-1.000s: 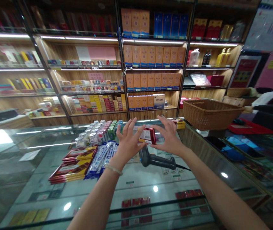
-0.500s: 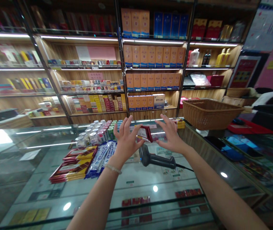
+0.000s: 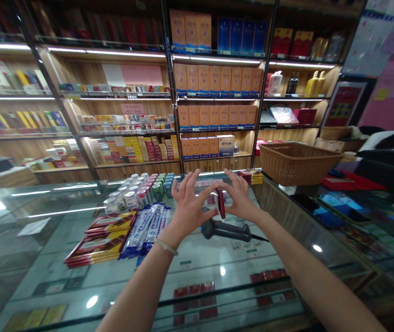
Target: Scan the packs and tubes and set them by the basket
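Observation:
A dark red chocolate bar stands nearly edge-on above the counter, between my two hands. The thumb and index finger of my left hand pinch its left side, while the other fingers spread upward. On its right side, the thumb and fingertips of my right hand close on it. A grey handheld barcode scanner lies just below, partly hidden by my left hand. Left of my wrist, red and yellow chocolate bars lie stacked beside blue and white snack packets.
Rows of small cans or tubs stand behind the packets on the glass counter. A wicker basket sits at the right, near more stacked bars. Lit shelves with orange boxes line the back.
My right hand has come left and taken hold of the bar's other side. The bar has turned from showing its label to nearly edge-on. The view has shifted slightly.

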`<state>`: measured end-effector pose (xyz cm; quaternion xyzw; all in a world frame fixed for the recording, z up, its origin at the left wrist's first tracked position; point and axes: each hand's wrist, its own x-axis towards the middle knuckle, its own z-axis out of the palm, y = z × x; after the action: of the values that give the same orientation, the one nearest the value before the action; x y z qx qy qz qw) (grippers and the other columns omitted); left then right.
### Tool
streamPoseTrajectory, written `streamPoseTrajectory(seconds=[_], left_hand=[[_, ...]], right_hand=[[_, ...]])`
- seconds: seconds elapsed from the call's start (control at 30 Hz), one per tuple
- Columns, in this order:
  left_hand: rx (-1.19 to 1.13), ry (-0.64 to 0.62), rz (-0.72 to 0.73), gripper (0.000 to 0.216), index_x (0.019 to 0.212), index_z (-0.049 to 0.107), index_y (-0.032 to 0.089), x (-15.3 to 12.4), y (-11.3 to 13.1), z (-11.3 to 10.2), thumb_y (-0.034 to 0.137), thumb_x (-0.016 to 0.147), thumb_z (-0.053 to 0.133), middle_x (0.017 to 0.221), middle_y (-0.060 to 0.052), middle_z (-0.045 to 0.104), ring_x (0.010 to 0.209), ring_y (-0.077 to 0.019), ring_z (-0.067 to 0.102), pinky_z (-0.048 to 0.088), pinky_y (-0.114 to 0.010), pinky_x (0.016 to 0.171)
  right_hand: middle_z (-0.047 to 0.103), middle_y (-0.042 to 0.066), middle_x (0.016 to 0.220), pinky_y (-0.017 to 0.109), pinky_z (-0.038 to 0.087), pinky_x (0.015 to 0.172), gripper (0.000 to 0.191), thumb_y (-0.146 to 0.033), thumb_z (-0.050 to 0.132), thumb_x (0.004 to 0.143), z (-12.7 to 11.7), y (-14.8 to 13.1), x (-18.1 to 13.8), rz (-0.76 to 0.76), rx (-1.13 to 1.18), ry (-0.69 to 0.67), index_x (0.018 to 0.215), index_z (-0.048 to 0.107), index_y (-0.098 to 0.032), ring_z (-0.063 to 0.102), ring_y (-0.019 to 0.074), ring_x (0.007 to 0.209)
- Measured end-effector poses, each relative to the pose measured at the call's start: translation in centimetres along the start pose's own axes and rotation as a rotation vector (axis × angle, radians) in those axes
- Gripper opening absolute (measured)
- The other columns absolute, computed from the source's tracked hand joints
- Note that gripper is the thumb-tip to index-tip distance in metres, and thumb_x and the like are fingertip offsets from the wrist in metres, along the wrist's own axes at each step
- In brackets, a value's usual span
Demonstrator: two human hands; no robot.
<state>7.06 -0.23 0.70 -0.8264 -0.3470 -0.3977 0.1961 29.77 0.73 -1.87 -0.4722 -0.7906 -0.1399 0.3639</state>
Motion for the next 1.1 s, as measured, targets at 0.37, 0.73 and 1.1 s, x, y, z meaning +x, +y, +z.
streamPoseTrajectory(seconds=[0.37, 0.73, 1.1], left_hand=[[-0.017, -0.022, -0.108, 0.105, 0.157, 0.043, 0.027, 0.3, -1.9, -0.4, 0.065, 0.069, 0.087, 0.172, -0.024, 0.018, 0.160, -0.0455, 0.017, 0.008, -0.067, 0.126], [0.075, -0.015, -0.061, 0.078, 0.142, 0.063, 0.032, 0.5, -2.4, -1.1, 0.058, 0.072, 0.088, 0.173, -0.017, 0.023, 0.158, -0.0435, 0.025, 0.004, -0.064, 0.128], [0.077, -0.082, -0.109, 0.072, 0.138, 0.064, 0.025, 0.3, -3.0, -1.0, 0.052, 0.075, 0.087, 0.171, -0.023, 0.028, 0.159, -0.0437, 0.023, 0.007, -0.068, 0.126]], right_hand=[[0.027, 0.015, 0.171, 0.065, 0.016, 0.125, 0.060, -0.050, 0.078, 0.082, -1.1, 1.3, 0.1, -0.003, -0.098, 0.046, 0.135, 0.060, -0.029, 0.022, 0.0377, 0.159], [0.031, 0.016, 0.170, 0.064, 0.014, 0.126, 0.061, -0.049, 0.080, 0.078, -1.4, 1.8, 0.0, 0.018, -0.157, 0.013, 0.131, 0.062, -0.026, 0.023, 0.0379, 0.159], [0.027, 0.016, 0.171, 0.066, 0.015, 0.126, 0.063, -0.055, 0.080, 0.081, -1.3, 2.9, -0.2, 0.034, -0.143, 0.001, 0.133, 0.062, -0.025, 0.019, 0.0370, 0.160]])
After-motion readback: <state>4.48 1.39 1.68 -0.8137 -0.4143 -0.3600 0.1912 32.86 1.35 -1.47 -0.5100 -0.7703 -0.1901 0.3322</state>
